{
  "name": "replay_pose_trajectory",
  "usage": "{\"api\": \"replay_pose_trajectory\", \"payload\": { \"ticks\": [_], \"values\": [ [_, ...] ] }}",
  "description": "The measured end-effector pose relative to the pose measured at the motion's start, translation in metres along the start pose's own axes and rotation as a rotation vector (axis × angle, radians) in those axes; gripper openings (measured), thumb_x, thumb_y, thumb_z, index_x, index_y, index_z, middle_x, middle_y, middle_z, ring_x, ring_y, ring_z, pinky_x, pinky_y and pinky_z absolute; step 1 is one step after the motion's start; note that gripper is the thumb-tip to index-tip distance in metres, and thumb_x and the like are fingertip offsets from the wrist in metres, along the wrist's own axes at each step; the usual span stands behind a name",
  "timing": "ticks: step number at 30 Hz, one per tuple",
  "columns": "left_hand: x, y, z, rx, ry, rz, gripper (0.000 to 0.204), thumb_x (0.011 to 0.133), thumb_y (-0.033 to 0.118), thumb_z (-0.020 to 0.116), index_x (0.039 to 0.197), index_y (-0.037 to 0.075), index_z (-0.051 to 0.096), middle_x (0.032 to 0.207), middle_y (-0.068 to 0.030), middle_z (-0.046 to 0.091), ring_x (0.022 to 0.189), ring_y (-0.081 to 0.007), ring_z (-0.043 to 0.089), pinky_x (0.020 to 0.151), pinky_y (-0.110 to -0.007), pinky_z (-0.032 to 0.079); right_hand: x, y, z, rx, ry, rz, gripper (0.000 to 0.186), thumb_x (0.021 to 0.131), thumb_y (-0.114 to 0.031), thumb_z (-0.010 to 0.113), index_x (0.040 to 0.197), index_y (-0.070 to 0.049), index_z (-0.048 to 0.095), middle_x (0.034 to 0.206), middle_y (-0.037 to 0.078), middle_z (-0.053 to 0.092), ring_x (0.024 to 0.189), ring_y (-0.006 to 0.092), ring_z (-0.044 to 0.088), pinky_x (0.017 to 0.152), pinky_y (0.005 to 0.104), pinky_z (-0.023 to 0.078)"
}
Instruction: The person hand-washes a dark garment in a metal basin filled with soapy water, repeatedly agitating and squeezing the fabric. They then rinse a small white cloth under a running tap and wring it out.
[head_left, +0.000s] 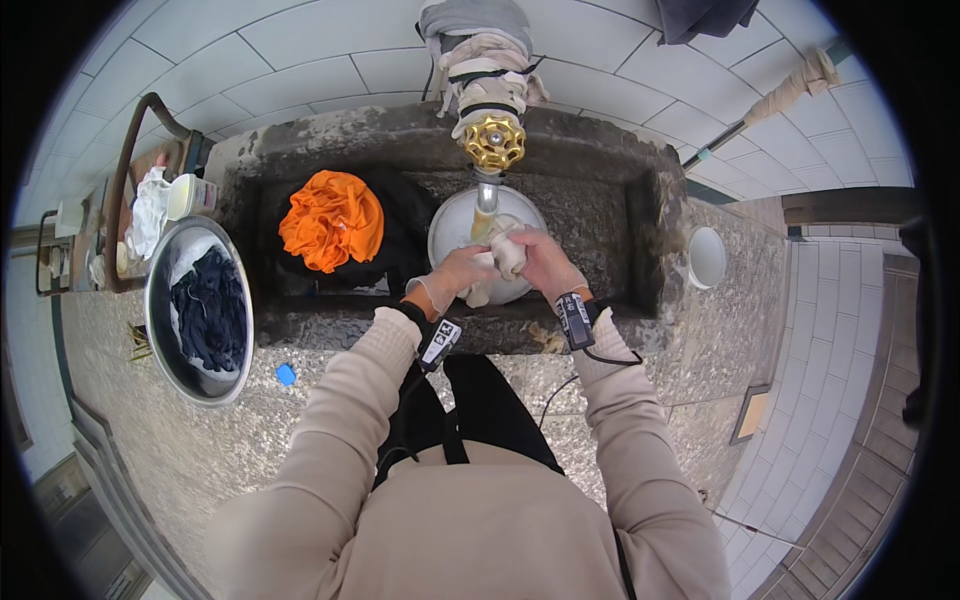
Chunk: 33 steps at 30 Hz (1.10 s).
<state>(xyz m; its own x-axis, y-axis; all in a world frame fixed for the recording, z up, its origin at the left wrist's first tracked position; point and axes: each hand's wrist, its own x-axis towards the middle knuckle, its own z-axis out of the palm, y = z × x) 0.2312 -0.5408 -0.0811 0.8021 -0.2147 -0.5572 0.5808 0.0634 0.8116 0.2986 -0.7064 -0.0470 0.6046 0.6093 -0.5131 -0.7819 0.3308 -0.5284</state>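
My left hand (462, 268) and my right hand (545, 262), both in clear gloves, grip a bunched off-white cloth (509, 250) over a pale round basin (448, 225) in the dark stone sink (660, 245). The cloth is just beside the lower end of the tap spout (487, 198), under a brass valve wheel (494, 142). Part of the cloth hangs below my left hand. In the sink's left part, a crumpled orange cloth (330, 215) lies on dark fabric (398, 240).
A metal bowl (236, 370) with dark wet clothes stands left. Behind it are a rusty rail (120, 180), white cloths (150, 210) and a container (192, 198). A white bucket (706, 258) stands right; a blue object (286, 374) lies on the floor. A wrapped pole (750, 115) leans back right.
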Motion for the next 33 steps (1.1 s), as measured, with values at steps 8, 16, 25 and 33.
{"api": "replay_pose_trajectory", "payload": {
  "ticks": [8, 16, 25, 33],
  "values": [
    [-0.003, 0.001, -0.004, -0.585, 0.066, -0.120, 0.046, 0.086, 0.023, 0.059, 0.122, -0.003, 0.045, 0.110, -0.0096, 0.057, 0.100, -0.0190, 0.055, 0.085, -0.032, 0.045, 0.024, 0.027, -0.019, -0.079, 0.198, 0.065, 0.048, 0.092, -0.038, 0.047, 0.126, -0.004, 0.044, 0.115, 0.006, 0.056, 0.106, 0.0176, 0.052, 0.093, 0.0313, 0.039],
    [0.017, -0.021, -0.016, -0.973, 0.026, -0.202, 0.031, 0.092, 0.014, 0.044, 0.120, 0.001, 0.044, 0.114, -0.0127, 0.055, 0.101, -0.0270, 0.056, 0.089, -0.040, 0.046, 0.005, 0.057, -0.026, -0.239, 0.147, -0.028, 0.048, 0.086, -0.030, 0.062, 0.124, -0.006, 0.046, 0.111, 0.003, 0.056, 0.103, 0.0137, 0.053, 0.092, 0.0277, 0.041],
    [-0.007, 0.001, -0.005, -0.195, 0.392, 0.062, 0.036, 0.079, 0.016, 0.066, 0.109, -0.002, 0.056, 0.095, -0.0101, 0.062, 0.083, -0.0199, 0.061, 0.076, -0.030, 0.048, 0.027, 0.035, -0.003, -0.157, 0.522, -0.079, 0.031, 0.085, -0.023, 0.061, 0.107, -0.003, 0.056, 0.094, 0.008, 0.060, 0.077, 0.0153, 0.061, 0.069, 0.0262, 0.052],
    [-0.008, 0.011, -0.005, 0.353, 0.440, 0.107, 0.036, 0.079, 0.020, 0.068, 0.102, -0.006, 0.060, 0.089, -0.0097, 0.064, 0.078, -0.0110, 0.058, 0.070, -0.025, 0.047, 0.024, 0.020, 0.027, -0.181, 0.320, 0.065, 0.029, 0.087, -0.025, 0.057, 0.104, -0.003, 0.058, 0.089, 0.007, 0.059, 0.073, 0.0156, 0.060, 0.070, 0.0260, 0.050]
  ]
}}
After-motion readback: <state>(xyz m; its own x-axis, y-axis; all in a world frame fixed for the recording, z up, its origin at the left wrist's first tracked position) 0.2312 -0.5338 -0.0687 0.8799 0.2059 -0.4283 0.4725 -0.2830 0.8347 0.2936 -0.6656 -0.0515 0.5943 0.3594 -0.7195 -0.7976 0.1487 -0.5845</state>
